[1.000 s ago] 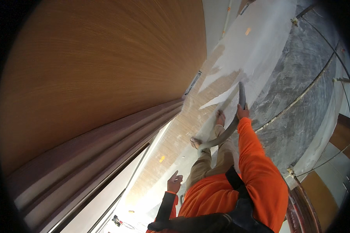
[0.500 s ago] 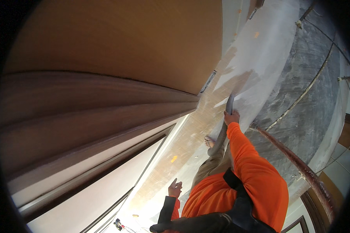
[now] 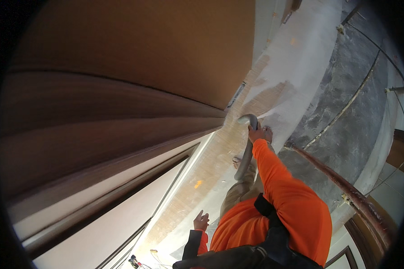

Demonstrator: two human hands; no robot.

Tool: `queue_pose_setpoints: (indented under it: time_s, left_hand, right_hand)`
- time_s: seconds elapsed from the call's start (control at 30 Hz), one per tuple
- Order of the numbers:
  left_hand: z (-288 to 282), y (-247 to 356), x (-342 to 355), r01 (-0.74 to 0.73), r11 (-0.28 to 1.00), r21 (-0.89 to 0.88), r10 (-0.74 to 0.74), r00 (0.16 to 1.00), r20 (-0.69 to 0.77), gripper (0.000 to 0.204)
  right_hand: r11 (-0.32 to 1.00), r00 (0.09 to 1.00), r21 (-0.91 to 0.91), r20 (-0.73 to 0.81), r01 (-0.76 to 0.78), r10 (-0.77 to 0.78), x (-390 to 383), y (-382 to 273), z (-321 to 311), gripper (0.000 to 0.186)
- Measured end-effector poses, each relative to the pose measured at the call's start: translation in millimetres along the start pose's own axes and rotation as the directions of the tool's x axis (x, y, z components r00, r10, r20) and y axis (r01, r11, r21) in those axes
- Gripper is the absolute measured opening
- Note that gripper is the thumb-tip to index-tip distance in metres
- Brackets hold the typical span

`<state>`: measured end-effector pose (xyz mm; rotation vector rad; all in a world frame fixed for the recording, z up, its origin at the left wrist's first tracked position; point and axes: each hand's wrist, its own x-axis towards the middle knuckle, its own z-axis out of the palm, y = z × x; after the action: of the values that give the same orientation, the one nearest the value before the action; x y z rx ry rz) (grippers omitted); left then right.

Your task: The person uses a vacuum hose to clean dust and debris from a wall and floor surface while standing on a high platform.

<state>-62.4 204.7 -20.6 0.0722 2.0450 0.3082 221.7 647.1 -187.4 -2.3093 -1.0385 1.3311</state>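
Note:
A grey flexible vacuum hose (image 3: 245, 157) runs up from beside my legs. My right hand (image 3: 256, 134) is wrapped round it near its curved end, in front of my feet. That end bends left, close over the dusty floor covering (image 3: 211, 163) by the foot of the brown door frame. White dust coats much of the covering, with tan streaks and patches showing. My left hand (image 3: 201, 221) hangs low at my left side, fingers apart and holding nothing, near the pale wall.
A large brown wooden door panel (image 3: 134, 49) fills the upper left. On the right a reddish-brown pole (image 3: 332, 175) slants across, with thin bars or ropes (image 3: 350, 103) over a dark grey surface (image 3: 327, 112). Cords and a small device (image 3: 134, 261) lie at the lower left.
The hose end has swung left and back toward me, from pointing ahead to pointing at the door frame. My right hand has shifted slightly left with it. My left hand stays low.

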Motion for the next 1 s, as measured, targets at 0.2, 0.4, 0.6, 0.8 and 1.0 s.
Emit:
queue_pose_setpoints:
  time_s: [0.2, 0.4, 0.6, 0.8, 1.0]
  left_hand:
    - [70.1, 82.2, 4.6, -0.072, 0.993, 0.098, 0.057, 0.987, 0.152, 0.065]
    - [100.1, 131.4, -20.8, -0.044, 0.987, 0.153, 0.020, 0.988, 0.153, 0.064]
    - [128.4, 163.0, -22.3, -0.084, 0.977, 0.199, 0.050, 0.984, 0.171, 0.059]
    - [127.7, 172.5, -23.4, -0.093, 0.971, 0.223, 0.056, 0.984, 0.168, 0.058]
    - [91.8, 153.7, -9.4, -0.171, 0.966, 0.196, 0.141, 0.978, 0.157, 0.060]
  right_hand:
    - [0.974, 0.823, -0.023, -0.531, 0.225, -0.203, 129.1, 89.5, -103.2, 0.081]
    - [0.961, 0.906, 0.275, -0.413, 0.031, 0.089, 164.8, 87.2, -167.6, 0.078]
    - [0.995, 0.837, 0.089, -0.548, 0.036, 0.019, 225.6, 114.3, -218.0, 0.084]
    - [0.984, 0.923, 0.076, -0.342, -0.162, 0.178, 206.9, 135.3, -211.9, 0.088]
    - [0.936, 0.944, 0.244, -0.148, -0.254, 0.294, 126.8, 79.4, -164.2, 0.082]
